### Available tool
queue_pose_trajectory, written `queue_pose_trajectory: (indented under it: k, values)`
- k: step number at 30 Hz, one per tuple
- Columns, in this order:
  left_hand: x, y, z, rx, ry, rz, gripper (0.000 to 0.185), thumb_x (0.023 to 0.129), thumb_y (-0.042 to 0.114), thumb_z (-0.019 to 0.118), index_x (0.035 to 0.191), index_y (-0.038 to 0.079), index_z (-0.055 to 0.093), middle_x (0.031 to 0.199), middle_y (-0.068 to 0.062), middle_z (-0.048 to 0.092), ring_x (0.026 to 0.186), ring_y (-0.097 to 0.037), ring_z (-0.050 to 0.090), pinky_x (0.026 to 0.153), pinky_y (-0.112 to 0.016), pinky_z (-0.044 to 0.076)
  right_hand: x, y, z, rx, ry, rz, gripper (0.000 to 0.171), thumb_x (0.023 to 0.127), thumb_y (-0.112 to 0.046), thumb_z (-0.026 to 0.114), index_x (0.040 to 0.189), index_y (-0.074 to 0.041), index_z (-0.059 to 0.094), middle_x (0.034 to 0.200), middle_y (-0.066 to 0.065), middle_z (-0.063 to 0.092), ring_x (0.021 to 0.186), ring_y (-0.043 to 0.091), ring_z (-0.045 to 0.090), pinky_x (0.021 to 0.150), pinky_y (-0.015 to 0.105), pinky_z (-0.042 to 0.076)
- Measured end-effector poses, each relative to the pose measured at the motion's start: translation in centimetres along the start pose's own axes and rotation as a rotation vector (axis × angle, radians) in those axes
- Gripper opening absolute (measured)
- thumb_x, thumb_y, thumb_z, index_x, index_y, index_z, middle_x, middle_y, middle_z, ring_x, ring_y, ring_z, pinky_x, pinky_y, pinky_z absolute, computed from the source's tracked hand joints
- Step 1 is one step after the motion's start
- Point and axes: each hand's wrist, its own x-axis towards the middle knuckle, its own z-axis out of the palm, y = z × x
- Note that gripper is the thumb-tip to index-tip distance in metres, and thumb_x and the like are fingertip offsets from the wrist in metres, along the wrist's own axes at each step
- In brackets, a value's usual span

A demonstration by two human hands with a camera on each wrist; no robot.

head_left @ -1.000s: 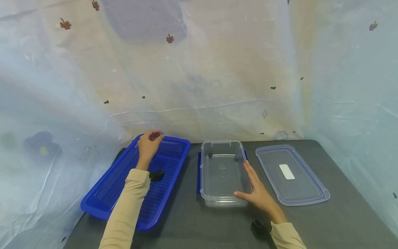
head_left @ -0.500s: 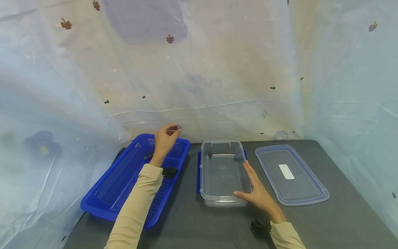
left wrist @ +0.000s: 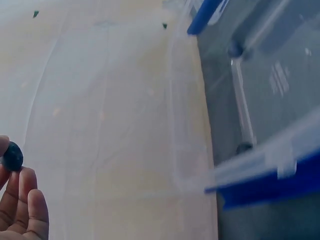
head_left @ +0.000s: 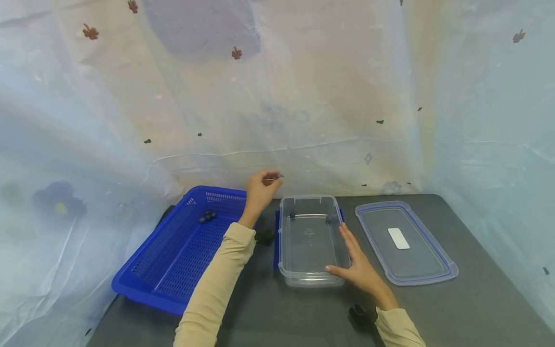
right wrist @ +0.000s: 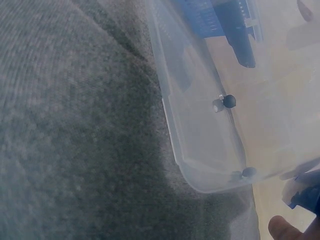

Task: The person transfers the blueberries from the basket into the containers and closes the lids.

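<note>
From my remote station I note the left hand (head_left: 260,193) pinching a small dark ball (left wrist: 13,158) between thumb and fingertips. Hand and ball are raised in front of the patterned curtain (head_left: 303,96), between the blue basket (head_left: 151,300) and the clear container (head_left: 310,277), near the container's far left corner. I find the right hand (head_left: 363,272) grasping nothing: its fingers are straight and lie at the container's right side, the thumb towards the near right corner.

Inside the container, at its far end, I count two balls: a left one (head_left: 292,215) and a right one (head_left: 328,220), well apart. The basket, on the left, holds a cluster of dark balls (head_left: 208,217) towards its far end. To the right, I record the lid (head_left: 409,262) lying flat on the grey table (head_left: 481,313), a white label (head_left: 398,238) on it.
</note>
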Motion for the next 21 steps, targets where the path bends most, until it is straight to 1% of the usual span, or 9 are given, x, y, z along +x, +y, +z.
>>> queue_pose_trajectory:
  k: [5,8,10,14,19,21]
  values:
    - [-0.1,0.3,2.0,-0.030,-0.035,-0.015,0.021,0.087,0.010,0.072,0.105,0.000,0.070,0.098,-0.013,0.070,0.087,-0.026,0.067,0.076,-0.036,0.054,0.1,-0.2,0.0,0.015,-0.007,0.011,0.106,0.075,-0.022,0.082,0.154,-0.002,0.014,0.161,0.013,0.004,0.142,0.044,0.009,0.095,0.075,0.022]
    - [-0.2,0.4,3.1,-0.058,-0.047,-0.024,0.020,0.087,0.009,0.073,0.104,-0.001,0.070,0.098,-0.013,0.069,0.088,-0.026,0.067,0.076,-0.036,0.054,0.1,-0.3,-0.1,0.007,-0.007,0.011,0.106,0.075,-0.023,0.083,0.154,-0.002,0.014,0.161,0.013,0.004,0.142,0.044,0.009,0.096,0.074,0.022]
    - [-0.3,0.3,3.9,-0.070,-0.046,-0.043,0.020,0.086,0.009,0.073,0.104,-0.001,0.070,0.097,-0.013,0.069,0.088,-0.026,0.067,0.076,-0.035,0.054,0.1,-0.3,-0.1,0.005,-0.007,0.012,0.106,0.075,-0.023,0.083,0.154,-0.003,0.014,0.161,0.013,0.004,0.142,0.044,0.010,0.097,0.074,0.023]
    - [-0.5,-0.2,5.4,-0.098,-0.040,-0.107,0.021,0.086,0.008,0.074,0.104,-0.001,0.071,0.097,-0.012,0.069,0.090,-0.027,0.067,0.077,-0.035,0.054,0.0,-0.1,-0.1,0.005,-0.007,0.012,0.106,0.076,-0.023,0.082,0.155,-0.004,0.014,0.161,0.012,0.004,0.142,0.043,0.010,0.096,0.074,0.023]
    - [-0.9,-1.0,7.5,-0.142,-0.037,-0.198,0.020,0.084,0.008,0.075,0.102,0.001,0.071,0.095,-0.009,0.068,0.089,-0.024,0.067,0.075,-0.035,0.053,0.0,0.0,0.0,0.005,-0.006,0.003,0.106,0.076,-0.023,0.082,0.156,-0.010,0.013,0.161,0.012,0.004,0.142,0.043,0.010,0.096,0.075,0.023]
    - [-1.2,-1.3,8.3,-0.139,-0.035,-0.227,0.019,0.084,0.010,0.075,0.101,0.002,0.072,0.093,-0.006,0.068,0.087,-0.021,0.067,0.074,-0.033,0.053,0.0,0.0,0.1,0.007,-0.005,0.003,0.106,0.076,-0.023,0.082,0.156,-0.013,0.013,0.161,0.012,0.004,0.142,0.043,0.010,0.096,0.075,0.023]
